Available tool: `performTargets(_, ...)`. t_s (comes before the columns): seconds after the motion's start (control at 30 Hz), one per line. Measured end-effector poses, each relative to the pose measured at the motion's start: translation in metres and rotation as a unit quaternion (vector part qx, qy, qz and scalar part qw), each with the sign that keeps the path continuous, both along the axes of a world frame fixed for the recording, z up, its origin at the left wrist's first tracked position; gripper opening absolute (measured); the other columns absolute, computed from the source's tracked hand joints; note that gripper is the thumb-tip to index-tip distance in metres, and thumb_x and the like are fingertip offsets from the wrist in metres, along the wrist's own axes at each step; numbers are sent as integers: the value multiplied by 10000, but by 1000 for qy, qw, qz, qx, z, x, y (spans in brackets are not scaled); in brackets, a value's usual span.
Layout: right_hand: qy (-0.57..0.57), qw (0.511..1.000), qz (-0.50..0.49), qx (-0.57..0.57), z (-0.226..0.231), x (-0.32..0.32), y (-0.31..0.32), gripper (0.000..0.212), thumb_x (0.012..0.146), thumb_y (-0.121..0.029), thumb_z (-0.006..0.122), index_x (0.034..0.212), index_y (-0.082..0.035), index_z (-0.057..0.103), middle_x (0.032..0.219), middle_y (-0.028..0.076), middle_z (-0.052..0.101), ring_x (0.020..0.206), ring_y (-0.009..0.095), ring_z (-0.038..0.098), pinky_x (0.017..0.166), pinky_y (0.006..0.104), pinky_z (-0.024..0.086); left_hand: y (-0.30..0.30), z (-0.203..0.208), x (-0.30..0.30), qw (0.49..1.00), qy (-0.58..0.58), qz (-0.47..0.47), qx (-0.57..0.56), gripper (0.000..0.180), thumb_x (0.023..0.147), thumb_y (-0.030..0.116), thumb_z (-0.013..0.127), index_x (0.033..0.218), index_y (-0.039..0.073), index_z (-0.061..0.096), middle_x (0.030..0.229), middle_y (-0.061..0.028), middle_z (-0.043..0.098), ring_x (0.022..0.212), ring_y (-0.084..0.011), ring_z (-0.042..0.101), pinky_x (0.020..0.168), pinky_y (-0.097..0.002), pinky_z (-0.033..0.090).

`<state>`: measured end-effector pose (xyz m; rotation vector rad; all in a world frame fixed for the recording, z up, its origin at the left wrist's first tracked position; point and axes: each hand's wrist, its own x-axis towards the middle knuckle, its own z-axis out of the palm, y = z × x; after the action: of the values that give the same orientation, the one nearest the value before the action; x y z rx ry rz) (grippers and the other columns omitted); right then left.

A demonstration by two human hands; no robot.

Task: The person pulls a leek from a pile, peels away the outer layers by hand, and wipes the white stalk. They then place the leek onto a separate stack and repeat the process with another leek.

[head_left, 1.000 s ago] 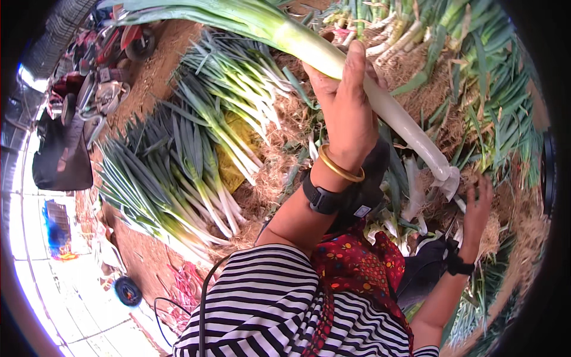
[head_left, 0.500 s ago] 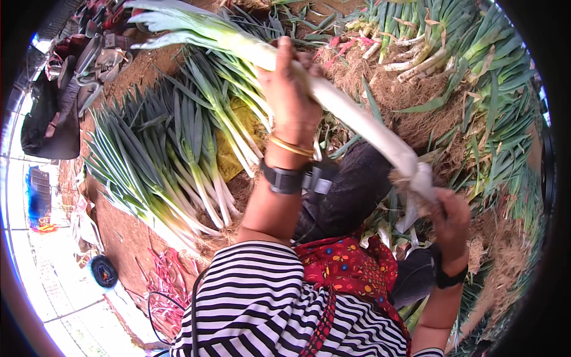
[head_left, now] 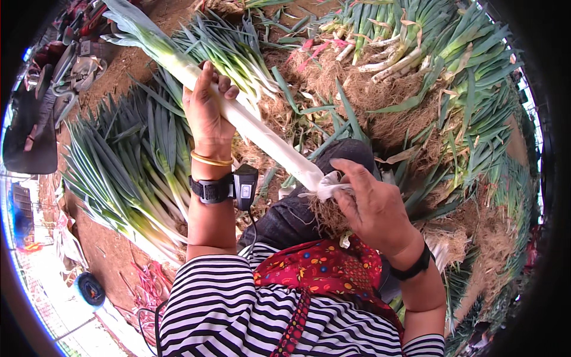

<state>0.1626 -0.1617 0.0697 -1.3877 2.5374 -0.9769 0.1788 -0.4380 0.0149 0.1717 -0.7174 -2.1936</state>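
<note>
A long leek (head_left: 267, 141) slants across in front of me, its green leaves at the upper left and its brown root tuft (head_left: 329, 215) at the lower right. My left hand (head_left: 208, 113) is wrapped around the upper white shaft. Down at the root end, my right hand (head_left: 380, 208) has its fingers on a crumpled, loosened strip of white outer skin (head_left: 334, 186). The index finger reaches above the strip and the thumb side lies below it. The exact pinch is partly hidden by the hand.
Leeks lie in a row (head_left: 137, 166) on the left, with another bunch (head_left: 229, 53) farther off. Untrimmed leeks with matted roots (head_left: 386, 95) fill the right. Red strips (head_left: 148, 288) lie at the lower left, near a small black wheel (head_left: 91, 288). My dark-trousered knee (head_left: 351, 156) is beneath the leek.
Both hands and the leek have shifted left. The root end is now closer to my lap, and my right hand has turned so its back shows, with loosened skin bunched at its fingers.
</note>
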Motion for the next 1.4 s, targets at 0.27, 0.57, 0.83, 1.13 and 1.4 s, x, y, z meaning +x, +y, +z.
performTargets(0.27, -70, 997, 9, -19, -21, -25, -4, 184, 863, -124, 492, 977, -34, 606, 733, 104, 565, 598, 224, 561, 537, 323, 442, -20, -14, 14, 996, 54, -73, 6, 213, 874, 71, 527, 1057, -9, 454, 781, -24, 460, 641, -101, 416, 528, -206, 384)
performTargets(0.57, 75, 914, -338, 212, -55, -118, 142, 491, 899, -284, 472, 1329, -68, 372, 1300, 186, 428, 1148, 325, 466, 950, 369, 358, -136, -58, 100, 940, -307, 83, -123, 301, 821, 74, 610, 1070, -3, 461, 718, -14, 470, 547, -93, 450, 437, -209, 386)
performTargets(0.83, -212, 860, -383, 261, -101, -92, 284, 449, 869, -124, 517, 1274, 37, 407, 1235, 169, 503, 1117, 235, 496, 916, 317, 396, -235, -264, 271, 482, -749, 255, -377, 618, 604, 257, 725, 1072, -16, 426, 981, -236, 575, 903, -366, 587, 785, -413, 470)
performTargets(1.13, -205, 885, -318, 272, -86, -69, 223, 352, 849, -127, 535, 1158, 41, 522, 1112, 164, 589, 1028, 232, 561, 877, 315, 425, -102, -419, 349, 422, -889, -100, -148, 761, 613, 452, 761, 1093, -95, 542, 1086, -262, 576, 1024, -329, 569, 857, -377, 451)
performTargets(1.4, -230, 874, -313, 292, -63, -71, 176, 350, 894, -157, 523, 1195, 20, 497, 1106, 86, 556, 976, 145, 528, 822, 252, 429, -78, -391, 306, 461, -885, -63, -18, 714, 622, 487, 711, 1059, -65, 592, 1076, -227, 597, 1020, -306, 578, 850, -354, 448)
